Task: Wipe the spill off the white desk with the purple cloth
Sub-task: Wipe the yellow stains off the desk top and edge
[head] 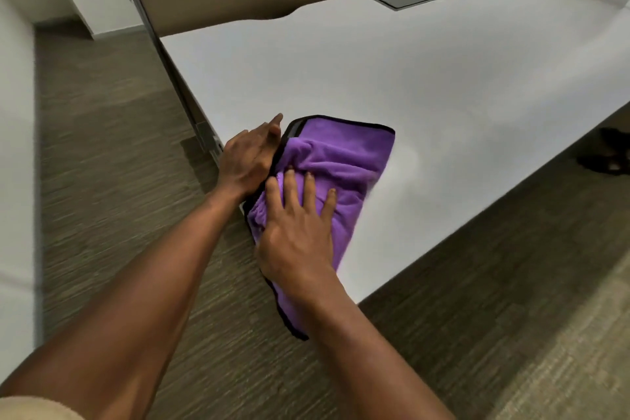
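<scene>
The black-edged purple microfibre cloth was laid at the white desk's near corner, long axis running from 7 to 1 o'clock. It was pressed flat by the open right hand; the left hand, fingers extended, apparently pinned its 9 o'clock edge. Striped brown carpet was seen below.

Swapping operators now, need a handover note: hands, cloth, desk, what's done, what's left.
Right hand: flat, fingers spread, pressing on the purple cloth.
Left hand: open, flat on the white desk at the cloth's left edge, touching its black trim.
Cloth: bunched at the desk's near left corner, one end hanging over the edge.
Done: cloth is on the desk, wiping is under way; a faint smear shows just right of the cloth.
Left: wipe over that smear, then check the rest of the top. The spill itself is hard to make out.
</scene>
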{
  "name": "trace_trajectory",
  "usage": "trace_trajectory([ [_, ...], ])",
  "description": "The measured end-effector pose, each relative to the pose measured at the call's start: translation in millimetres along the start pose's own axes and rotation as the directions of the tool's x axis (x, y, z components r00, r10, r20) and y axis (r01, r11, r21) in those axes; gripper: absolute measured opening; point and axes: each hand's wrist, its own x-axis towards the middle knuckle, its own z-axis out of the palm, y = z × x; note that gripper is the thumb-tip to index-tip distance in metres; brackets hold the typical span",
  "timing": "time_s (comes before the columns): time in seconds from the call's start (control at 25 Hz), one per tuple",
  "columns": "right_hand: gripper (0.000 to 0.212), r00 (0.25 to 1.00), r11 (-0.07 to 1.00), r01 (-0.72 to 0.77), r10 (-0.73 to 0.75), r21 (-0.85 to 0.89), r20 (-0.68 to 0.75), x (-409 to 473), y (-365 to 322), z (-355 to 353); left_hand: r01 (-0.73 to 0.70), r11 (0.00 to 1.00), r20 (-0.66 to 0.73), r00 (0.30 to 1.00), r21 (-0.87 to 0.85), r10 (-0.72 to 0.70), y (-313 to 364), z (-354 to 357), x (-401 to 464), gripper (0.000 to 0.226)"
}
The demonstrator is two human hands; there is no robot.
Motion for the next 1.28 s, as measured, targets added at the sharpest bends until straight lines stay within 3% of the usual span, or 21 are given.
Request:
trace_trajectory([
  [0.24, 0.064, 0.992, 0.992, 0.112, -0.107, 0.065, -0.074, -32, 37, -7, 0.057, 0.998, 0.023, 0.998, 0.041, -0.058, -4, 0, 0, 0.086],
  [0.48, 0.066, 0.991, 0.992, -0.119, 0.115, -0.052, -0.072, -33, 133, -25, 0.080, 0.997, 0.052, 0.995, 0.015, -0.081, -5, 5, -3, 0.092],
  [0.64, 0.062, 0.976, 0.975, -0.219, 0.219, -0.037, -0.015, 19, 118, -37, 0.106, 0.994, -0.004, 0.994, 0.015, -0.106, 2, 3, -6, 0.075],
  [0.72, 0.066, 0.982, 0.982, -0.186, 0.186, -0.044, 0.009, 19, 93, -30, 0.091, 0.996, -0.012, 0.996, 0.009, -0.091, 2, 1, -8, 0.075],
  [0.92, 0.067, 0.997, 0.997, 0.070, -0.071, -0.019, -0.035, -46, 50, -7, 0.057, 0.998, 0.019, 0.998, 0.031, -0.057, 1, -1, -4, 0.076],
  [1.12, 0.073, 0.995, 0.988, 0.101, -0.099, -0.121, 0.026, -36, 42, -1, 0.033, 0.998, -0.002, 0.999, 0.053, -0.033, -1, 2, -1, 0.074],
  [1.28, 0.069, 0.992, 0.992, 0.119, -0.118, -0.043, 0.035, -11, 34, -10, 0.044, 0.998, -0.018, 0.999, 0.050, -0.043, 0, 1, -1, 0.067],
])
